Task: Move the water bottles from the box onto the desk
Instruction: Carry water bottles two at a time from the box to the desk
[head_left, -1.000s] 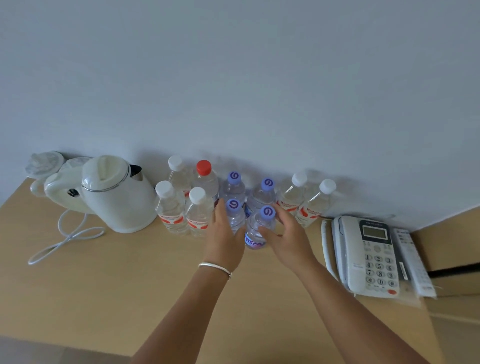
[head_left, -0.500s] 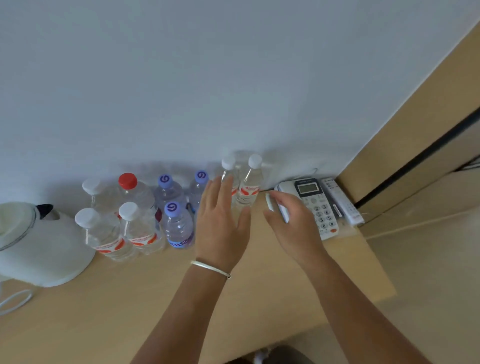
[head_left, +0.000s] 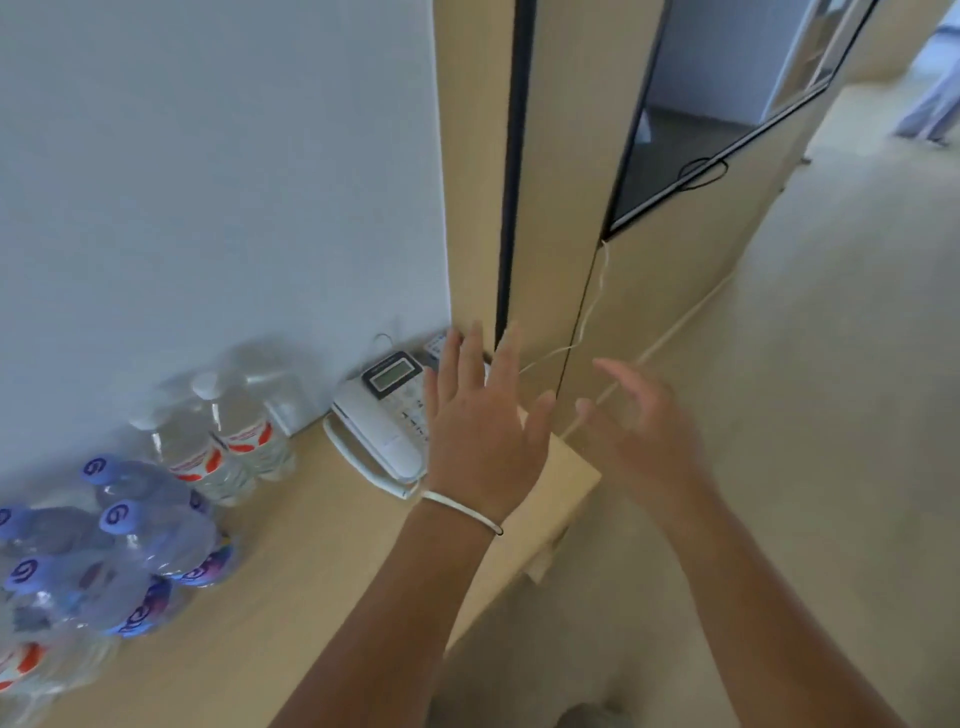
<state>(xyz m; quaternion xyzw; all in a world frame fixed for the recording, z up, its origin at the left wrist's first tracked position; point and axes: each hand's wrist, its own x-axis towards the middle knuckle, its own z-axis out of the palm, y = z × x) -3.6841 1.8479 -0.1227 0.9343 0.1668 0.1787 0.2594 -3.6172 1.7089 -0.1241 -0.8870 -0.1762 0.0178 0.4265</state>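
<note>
Several water bottles stand on the wooden desk (head_left: 332, 525) against the wall. Purple-capped bottles (head_left: 150, 540) crowd the lower left, blurred by motion. Two white-capped bottles with red labels (head_left: 228, 441) stand further back. My left hand (head_left: 483, 431), with a thin bracelet at the wrist, hovers open over the desk's right end, in front of the telephone. My right hand (head_left: 644, 436) is open too, fingers loosely curled, held in the air past the desk's edge above the floor. Neither hand holds anything. No box is in view.
A white desk telephone (head_left: 384, 415) sits at the desk's right end by the wall. A tall wooden panel with a black strip (head_left: 509, 171) rises right of it, with a dark screen (head_left: 691, 124) mounted further right. Beige floor (head_left: 831, 415) spreads out on the right.
The view has swung sharply right, sending the bottles and kettle towards the left edge. Both hands let go of the purple-capped bottles and moved right, now empty near the desk's right end.
</note>
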